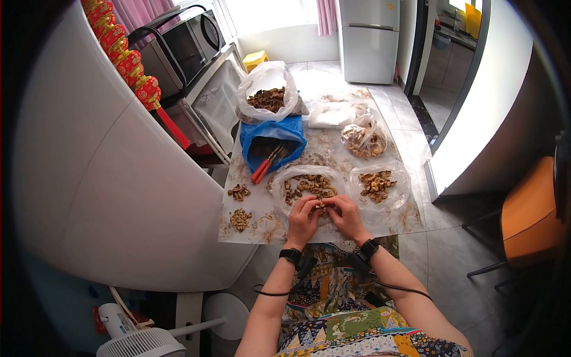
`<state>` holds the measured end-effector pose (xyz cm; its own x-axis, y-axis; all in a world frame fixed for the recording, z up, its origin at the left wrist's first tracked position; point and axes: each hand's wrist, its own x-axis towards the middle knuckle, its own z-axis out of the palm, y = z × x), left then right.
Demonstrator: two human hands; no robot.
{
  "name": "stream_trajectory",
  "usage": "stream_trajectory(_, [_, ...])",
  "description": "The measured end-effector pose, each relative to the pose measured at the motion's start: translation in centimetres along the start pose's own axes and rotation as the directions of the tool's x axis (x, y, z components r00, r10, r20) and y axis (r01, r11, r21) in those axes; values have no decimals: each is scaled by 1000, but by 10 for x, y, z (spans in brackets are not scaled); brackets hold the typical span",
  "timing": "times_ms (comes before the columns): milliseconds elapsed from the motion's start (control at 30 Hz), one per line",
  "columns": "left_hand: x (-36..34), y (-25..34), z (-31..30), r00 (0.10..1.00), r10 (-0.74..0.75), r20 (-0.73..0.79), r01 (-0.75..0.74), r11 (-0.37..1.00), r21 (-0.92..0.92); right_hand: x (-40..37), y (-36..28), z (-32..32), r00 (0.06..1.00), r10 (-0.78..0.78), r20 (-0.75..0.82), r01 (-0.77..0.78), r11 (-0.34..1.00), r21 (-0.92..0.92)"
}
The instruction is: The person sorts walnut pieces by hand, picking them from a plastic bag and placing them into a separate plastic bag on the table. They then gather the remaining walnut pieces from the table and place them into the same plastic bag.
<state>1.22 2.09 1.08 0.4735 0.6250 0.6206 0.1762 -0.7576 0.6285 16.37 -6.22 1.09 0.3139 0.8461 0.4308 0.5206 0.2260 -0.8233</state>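
My left hand (303,220) and my right hand (346,218) meet at the near edge of an open clear plastic bag (278,185). Their fingers are pinched together around a small brown piece (322,206) that looks like cracked walnut; the fingers partly cover it. Brown walnut pieces (312,183) lie spread in the bag just beyond my fingertips. To the right, another clear bag (399,185) carries a heap of walnut pieces (376,187). Left of my hands are a pile of pale crumbs (240,220) and a small pile of brown pieces (239,192).
Red-handled pliers (262,171) lean in the mouth of a blue bag (248,138). Behind it stands a white bag (288,77) of dark shells. A tied clear bag (364,138) and a white packet (331,115) sit at back right. An orange chair (528,205) stands right of the table.
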Motion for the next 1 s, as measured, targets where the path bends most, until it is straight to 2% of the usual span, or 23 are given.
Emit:
stream_trajectory(267, [0, -2, 0, 1000, 9, 10, -9, 1000, 29, -1, 4, 1, 999, -43, 7, 43, 999, 9])
stream_trajectory(567, [0, -2, -1, 1000, -2, -5, 3, 999, 38, 0, 2, 0, 999, -11, 40, 11, 1000, 7])
stream_trajectory(667, [0, -3, 0, 1000, 1, -11, -1, 999, 42, 1, 1, 0, 998, -58, 31, 58, 998, 0])
stream_trajectory(1000, [0, -1, -2, 1000, -14, 22, 13, 998, 54, 0, 2, 1, 999, -28, 19, 28, 1000, 10])
